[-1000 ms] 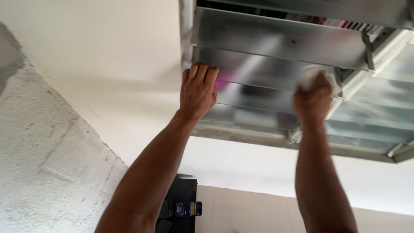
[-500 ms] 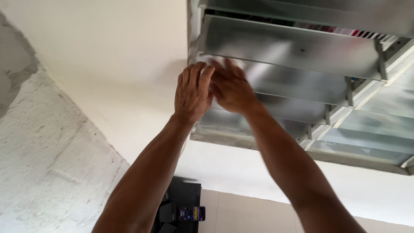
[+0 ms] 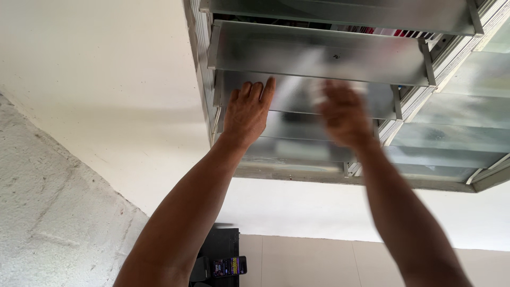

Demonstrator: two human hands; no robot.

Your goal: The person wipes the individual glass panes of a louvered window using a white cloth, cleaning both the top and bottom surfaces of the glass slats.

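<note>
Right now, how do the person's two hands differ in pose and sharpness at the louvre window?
The left hand is sharp, fingers together, resting flat on a glass slat near the frame's left side; the right hand is motion-blurred and sits further right over the same slat. What the right hand holds, if anything, cannot be told; the left hand holds nothing. Both are raised overhead, backs to the camera.
</note>
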